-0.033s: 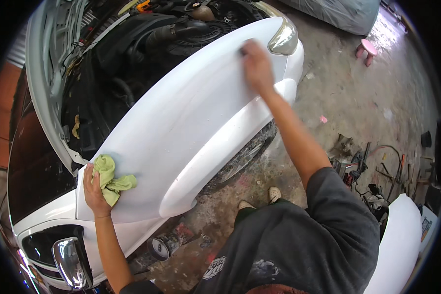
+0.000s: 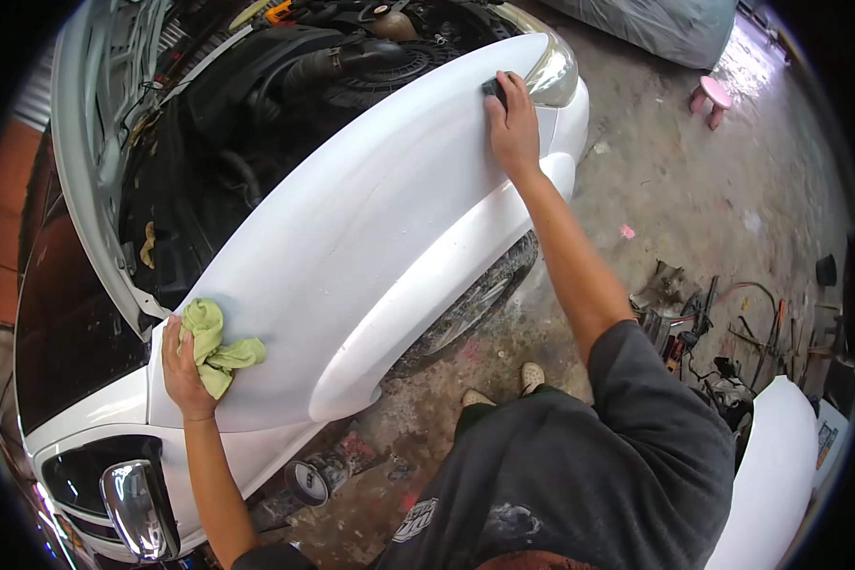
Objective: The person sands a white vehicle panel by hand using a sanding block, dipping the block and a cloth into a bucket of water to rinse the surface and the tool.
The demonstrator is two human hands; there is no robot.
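Grey metal of the raised hood (image 2: 95,85) rises beyond the left fingertips, with a chrome mirror (image 2: 133,508) below that wrist. The left hand (image 2: 185,380) rests on the car, fingers straight and close together, against a crumpled green cloth (image 2: 241,354); from this angle I cannot tell whether it grips the cloth or merely leans beside it. Ahead of those fingers gapes the engine bay (image 2: 209,142). Between the two hands' fingers spreads the white fender (image 2: 351,237), the tyre (image 2: 465,313) beneath its arch.

The right hand (image 2: 515,133) has its fingers partly closed around a small dark block (image 2: 490,88), thumb opposite. Rubbing down the fender seems the step in hand; another stroke would call for the block kept flat, pressure even, easing off short of the headlamp (image 2: 553,78) just right of those fingers. Well beyond them stand a pink stool (image 2: 715,92) and, nearer the body, tangled tools (image 2: 698,323) and a loose white panel (image 2: 774,465), none blocking the stroke.
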